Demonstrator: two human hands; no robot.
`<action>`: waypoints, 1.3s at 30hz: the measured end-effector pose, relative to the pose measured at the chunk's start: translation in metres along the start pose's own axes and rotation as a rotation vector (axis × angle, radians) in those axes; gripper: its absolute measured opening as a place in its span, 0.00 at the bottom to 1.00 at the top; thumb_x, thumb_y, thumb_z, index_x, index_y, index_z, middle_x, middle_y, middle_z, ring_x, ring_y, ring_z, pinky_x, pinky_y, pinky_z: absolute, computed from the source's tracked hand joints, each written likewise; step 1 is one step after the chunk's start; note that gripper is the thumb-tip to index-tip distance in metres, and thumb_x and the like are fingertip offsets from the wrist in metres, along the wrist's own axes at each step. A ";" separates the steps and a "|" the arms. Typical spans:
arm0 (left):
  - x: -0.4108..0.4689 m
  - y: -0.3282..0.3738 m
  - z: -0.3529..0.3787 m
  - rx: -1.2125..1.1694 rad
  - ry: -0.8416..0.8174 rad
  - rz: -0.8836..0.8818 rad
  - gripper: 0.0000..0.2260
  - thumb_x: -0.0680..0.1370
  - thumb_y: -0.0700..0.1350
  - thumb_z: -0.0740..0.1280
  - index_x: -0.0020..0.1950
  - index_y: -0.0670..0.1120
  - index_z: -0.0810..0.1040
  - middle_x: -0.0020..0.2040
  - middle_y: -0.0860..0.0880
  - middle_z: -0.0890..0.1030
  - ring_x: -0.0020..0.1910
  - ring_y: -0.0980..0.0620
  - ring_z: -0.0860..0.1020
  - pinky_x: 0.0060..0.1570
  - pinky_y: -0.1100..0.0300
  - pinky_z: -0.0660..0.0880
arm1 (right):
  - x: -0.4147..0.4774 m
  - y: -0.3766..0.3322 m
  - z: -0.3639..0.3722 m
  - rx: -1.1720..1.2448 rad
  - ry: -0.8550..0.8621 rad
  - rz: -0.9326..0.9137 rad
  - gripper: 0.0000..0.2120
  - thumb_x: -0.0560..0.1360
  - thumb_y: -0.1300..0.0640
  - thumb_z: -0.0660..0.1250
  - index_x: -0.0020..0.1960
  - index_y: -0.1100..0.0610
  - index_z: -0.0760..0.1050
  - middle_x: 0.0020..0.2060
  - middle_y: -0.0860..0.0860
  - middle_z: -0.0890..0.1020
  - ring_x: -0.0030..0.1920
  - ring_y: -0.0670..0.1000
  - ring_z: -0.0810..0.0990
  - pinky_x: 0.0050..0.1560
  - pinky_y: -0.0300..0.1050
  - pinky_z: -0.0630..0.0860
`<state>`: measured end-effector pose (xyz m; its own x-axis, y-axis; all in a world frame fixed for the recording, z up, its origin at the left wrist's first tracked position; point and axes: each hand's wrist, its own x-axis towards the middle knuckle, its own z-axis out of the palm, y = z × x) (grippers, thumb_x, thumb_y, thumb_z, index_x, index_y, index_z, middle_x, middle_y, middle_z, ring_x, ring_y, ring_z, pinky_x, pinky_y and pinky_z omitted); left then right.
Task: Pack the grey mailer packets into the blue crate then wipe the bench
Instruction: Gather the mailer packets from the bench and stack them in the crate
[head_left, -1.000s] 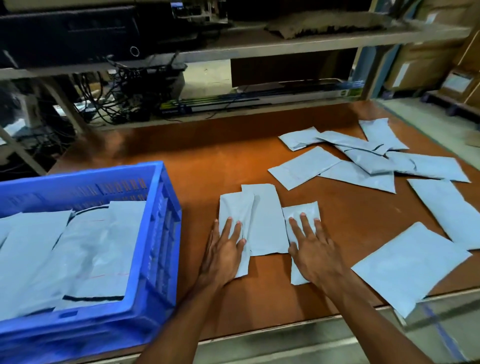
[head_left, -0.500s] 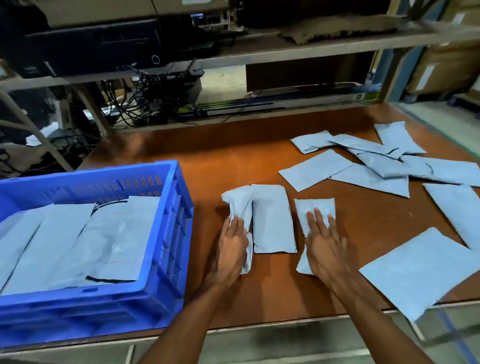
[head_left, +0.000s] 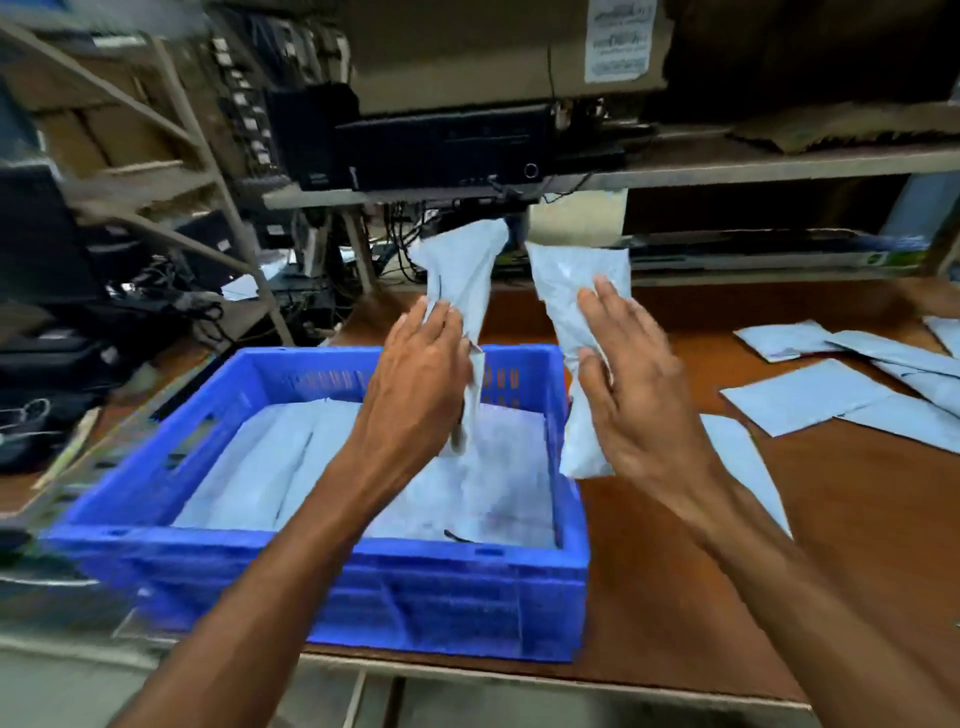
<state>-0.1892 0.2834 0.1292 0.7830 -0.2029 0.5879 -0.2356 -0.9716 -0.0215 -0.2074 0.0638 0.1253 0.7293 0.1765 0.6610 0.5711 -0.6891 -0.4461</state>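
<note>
My view is dim, with soft light that seems to come from overhead. Motion blur smears the left side and the crate (head_left: 156, 543) rim; the shelf (head_left: 779, 163) bows with wide-angle distortion. Faint sheen lies on the desk (head_left: 857, 493).

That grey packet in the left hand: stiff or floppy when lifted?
Probably floppy: the left packet twists and crumples where the left hand pinches it, its lower end drooping over the blue crate. Likely light, since one pinch carries it.
</note>
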 end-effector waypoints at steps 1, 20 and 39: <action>-0.010 -0.028 0.005 0.028 -0.034 0.001 0.21 0.82 0.46 0.47 0.59 0.37 0.75 0.58 0.38 0.78 0.62 0.37 0.73 0.67 0.46 0.66 | 0.004 -0.017 0.020 -0.019 -0.044 -0.013 0.27 0.80 0.48 0.48 0.78 0.52 0.60 0.78 0.46 0.59 0.77 0.53 0.58 0.72 0.60 0.64; -0.074 -0.160 0.050 0.041 -1.009 -0.175 0.36 0.77 0.71 0.48 0.78 0.60 0.34 0.79 0.50 0.33 0.78 0.39 0.35 0.73 0.36 0.43 | 0.005 -0.030 0.135 -0.530 -0.915 0.349 0.31 0.82 0.37 0.43 0.80 0.49 0.43 0.80 0.55 0.45 0.79 0.62 0.44 0.76 0.59 0.43; -0.001 0.084 0.030 -0.442 -0.184 0.186 0.23 0.78 0.59 0.61 0.67 0.46 0.74 0.62 0.44 0.77 0.64 0.42 0.73 0.65 0.47 0.69 | -0.001 0.078 -0.042 -0.286 -0.185 0.364 0.14 0.77 0.52 0.65 0.62 0.51 0.78 0.59 0.50 0.82 0.58 0.53 0.79 0.57 0.46 0.75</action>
<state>-0.1925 0.1980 0.1032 0.7840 -0.4238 0.4536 -0.5698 -0.7812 0.2550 -0.1795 -0.0194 0.1149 0.9315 -0.0071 0.3636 0.1599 -0.8899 -0.4272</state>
